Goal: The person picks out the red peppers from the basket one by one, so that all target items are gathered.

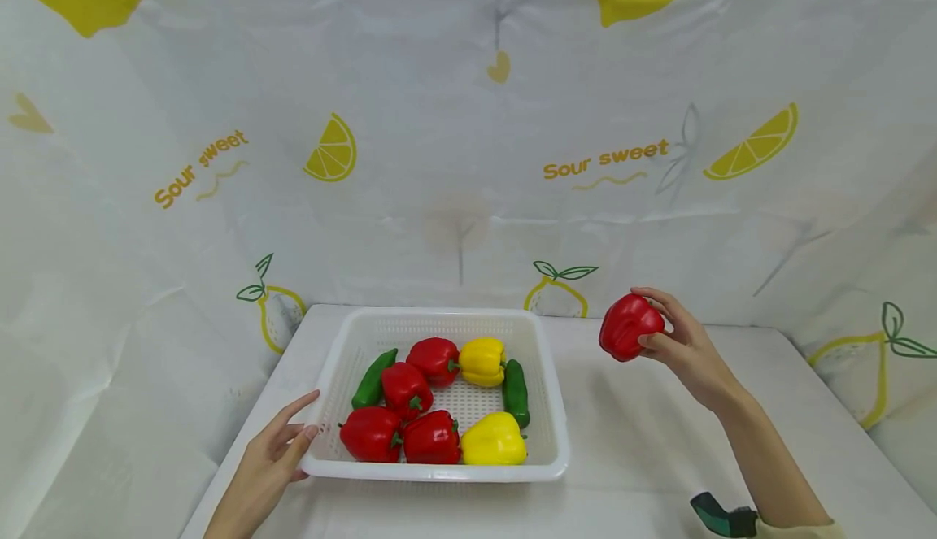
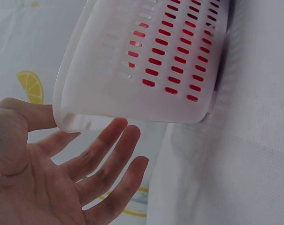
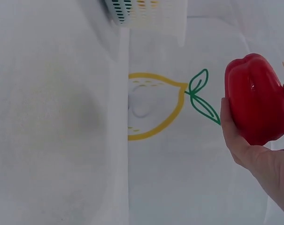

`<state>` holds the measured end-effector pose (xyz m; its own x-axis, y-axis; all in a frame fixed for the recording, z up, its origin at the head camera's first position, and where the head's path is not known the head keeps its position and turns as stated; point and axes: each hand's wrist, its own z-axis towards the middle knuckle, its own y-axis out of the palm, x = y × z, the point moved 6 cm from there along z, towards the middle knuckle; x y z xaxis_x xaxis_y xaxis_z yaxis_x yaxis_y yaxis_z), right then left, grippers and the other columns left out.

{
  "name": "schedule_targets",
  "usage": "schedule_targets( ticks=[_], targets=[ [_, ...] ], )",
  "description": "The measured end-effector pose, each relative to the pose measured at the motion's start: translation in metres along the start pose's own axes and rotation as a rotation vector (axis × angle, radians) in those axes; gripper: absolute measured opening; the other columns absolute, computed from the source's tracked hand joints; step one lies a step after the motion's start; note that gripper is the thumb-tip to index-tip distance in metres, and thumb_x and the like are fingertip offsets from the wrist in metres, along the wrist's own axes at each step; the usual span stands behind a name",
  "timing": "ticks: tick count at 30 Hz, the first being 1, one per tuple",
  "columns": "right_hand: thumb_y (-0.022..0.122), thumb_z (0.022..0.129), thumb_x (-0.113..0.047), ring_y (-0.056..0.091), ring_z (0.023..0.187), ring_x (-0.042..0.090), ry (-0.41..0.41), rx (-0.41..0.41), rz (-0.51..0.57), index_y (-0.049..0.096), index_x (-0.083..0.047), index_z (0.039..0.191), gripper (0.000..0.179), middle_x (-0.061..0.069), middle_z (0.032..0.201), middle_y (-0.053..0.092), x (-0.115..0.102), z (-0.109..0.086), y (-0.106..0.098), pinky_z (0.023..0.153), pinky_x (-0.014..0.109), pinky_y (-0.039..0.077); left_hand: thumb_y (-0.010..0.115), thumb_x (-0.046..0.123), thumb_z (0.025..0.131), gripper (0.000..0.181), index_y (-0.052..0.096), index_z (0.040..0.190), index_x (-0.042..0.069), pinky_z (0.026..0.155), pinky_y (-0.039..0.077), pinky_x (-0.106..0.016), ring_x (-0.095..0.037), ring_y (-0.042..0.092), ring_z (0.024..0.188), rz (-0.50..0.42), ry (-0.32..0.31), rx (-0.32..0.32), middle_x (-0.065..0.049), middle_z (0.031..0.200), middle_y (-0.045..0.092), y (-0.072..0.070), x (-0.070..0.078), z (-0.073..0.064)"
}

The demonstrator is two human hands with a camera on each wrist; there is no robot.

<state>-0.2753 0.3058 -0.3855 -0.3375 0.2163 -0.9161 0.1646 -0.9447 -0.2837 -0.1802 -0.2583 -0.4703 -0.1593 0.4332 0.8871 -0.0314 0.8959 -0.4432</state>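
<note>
My left hand [image 1: 267, 458] holds the rim of a white plastic basket [image 1: 552, 409] at its near left corner. In the left wrist view, the thumb goes over the rim and the other fingers spread below it, by the perforated wall [image 2: 156, 105]. My right hand [image 1: 688, 352] grips a red bell pepper [image 1: 625, 328] in the air, to the right of the basket. Thumb and fingers lie around the pepper [image 3: 257, 101] in the right wrist view. Inside the basket are several red bell peppers [image 1: 432, 437], two yellow bell peppers [image 1: 494, 440] and two green cucumbers [image 1: 516, 393].
The basket stands on a white-covered table [image 1: 622, 458]. Behind and at both sides hangs a white cloth [image 1: 439, 157] printed with lemons and lettering. A dark green strap [image 1: 721, 515] shows near the right forearm.
</note>
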Motion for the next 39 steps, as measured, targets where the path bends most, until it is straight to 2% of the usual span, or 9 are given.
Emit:
schedule_targets(
  ticks=[9, 16, 21, 27, 31, 39],
  targets=[
    [0.06, 0.1, 0.007, 0.053, 0.131, 0.009, -0.027, -0.027, 0.04, 0.039, -0.011, 0.162, 0.068, -0.007, 0.149, 0.05, 0.001, -0.002, 0.0, 0.09, 0.024, 0.065, 0.067, 0.041, 0.108, 0.062, 0.046, 0.163, 0.025, 0.077, 0.068, -0.041, -0.029, 0.075, 0.112, 0.002, -0.01, 0.0, -0.023, 0.136, 0.072, 0.0, 0.0, 0.0],
    [0.078, 0.093, -0.006, 0.051, 0.129, 0.009, 0.05, 0.015, -0.129, 0.037, -0.02, 0.163, 0.083, -0.012, 0.146, 0.048, 0.001, -0.003, 0.002, 0.084, 0.029, 0.066, 0.067, 0.043, 0.107, 0.063, 0.045, 0.164, 0.025, 0.078, 0.068, -0.042, -0.028, 0.075, 0.112, 0.018, -0.023, -0.002, -0.023, 0.137, 0.071, 0.0, -0.001, 0.0],
    [0.084, 0.088, -0.008, 0.051, 0.128, 0.008, 0.075, 0.024, -0.175, 0.033, -0.02, 0.164, 0.092, -0.012, 0.145, 0.048, 0.003, -0.004, 0.002, 0.083, 0.03, 0.066, 0.067, 0.042, 0.107, 0.063, 0.045, 0.164, 0.025, 0.078, 0.068, -0.041, -0.028, 0.075, 0.112, 0.015, -0.022, -0.002, -0.023, 0.136, 0.071, 0.0, 0.0, -0.001],
    [0.089, 0.085, -0.011, 0.048, 0.128, 0.009, 0.097, 0.033, -0.213, 0.032, -0.019, 0.164, 0.098, 0.001, 0.15, 0.045, 0.006, -0.004, 0.001, 0.082, 0.028, 0.066, 0.067, 0.042, 0.108, 0.061, 0.046, 0.163, 0.025, 0.076, 0.067, -0.037, -0.027, 0.075, 0.11, 0.011, -0.013, -0.001, -0.021, 0.136, 0.072, 0.0, 0.0, -0.001],
    [0.09, 0.085, -0.013, 0.045, 0.13, 0.013, 0.117, 0.028, -0.23, 0.031, -0.02, 0.164, 0.1, 0.011, 0.154, 0.042, 0.009, -0.002, 0.0, 0.083, 0.028, 0.065, 0.067, 0.043, 0.108, 0.062, 0.046, 0.163, 0.026, 0.076, 0.067, -0.038, -0.027, 0.075, 0.111, 0.016, -0.01, -0.001, -0.021, 0.136, 0.072, 0.0, 0.0, -0.001],
    [0.089, 0.086, -0.012, 0.044, 0.134, 0.028, 0.121, -0.004, -0.238, 0.032, -0.018, 0.164, 0.097, 0.017, 0.155, 0.041, 0.019, 0.003, -0.006, 0.082, 0.028, 0.065, 0.068, 0.04, 0.107, 0.062, 0.046, 0.163, 0.025, 0.076, 0.068, -0.039, -0.028, 0.075, 0.111, 0.01, -0.008, 0.002, -0.023, 0.135, 0.072, -0.001, 0.0, 0.0]
  ],
)
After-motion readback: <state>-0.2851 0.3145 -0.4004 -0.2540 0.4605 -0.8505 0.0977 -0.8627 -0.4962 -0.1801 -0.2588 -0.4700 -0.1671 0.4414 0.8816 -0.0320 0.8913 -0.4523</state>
